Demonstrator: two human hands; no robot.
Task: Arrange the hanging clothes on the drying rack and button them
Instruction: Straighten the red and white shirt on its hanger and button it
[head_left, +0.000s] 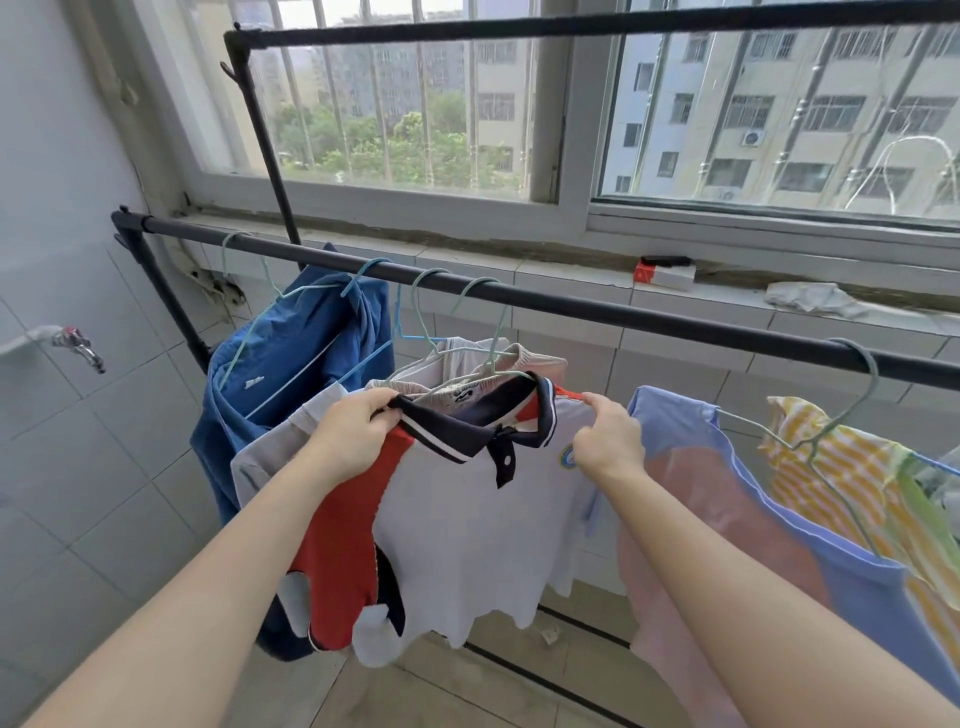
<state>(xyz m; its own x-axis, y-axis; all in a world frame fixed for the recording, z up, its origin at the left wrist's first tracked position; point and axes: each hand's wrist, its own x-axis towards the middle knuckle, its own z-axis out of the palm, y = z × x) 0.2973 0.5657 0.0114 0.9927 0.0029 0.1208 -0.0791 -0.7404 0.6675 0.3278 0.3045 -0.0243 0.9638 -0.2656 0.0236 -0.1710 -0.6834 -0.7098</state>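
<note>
Left hand (358, 436) grip: fingers curled round the navy collar (457, 436) of the white polo shirt (467, 519). Right hand (610, 441) grip: pinches the opposite shoulder. Shirt hangs below the drying rack rail (623, 314), between the grey garment (275, 447) and the lilac garment (691, 431).

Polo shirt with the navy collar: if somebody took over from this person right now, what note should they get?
Hands: the left hand grips one end of the navy collar; the right hand pinches the polo shirt at the shoulder beside the collar.
Place: it hangs from the lower rail, between a blue garment and a lilac-and-pink shirt; a yellow striped top hangs beyond.
Done: the garments in view are on the rail.
Left: the placket looks unbuttoned, with one button showing; fasten and straighten it.
</note>
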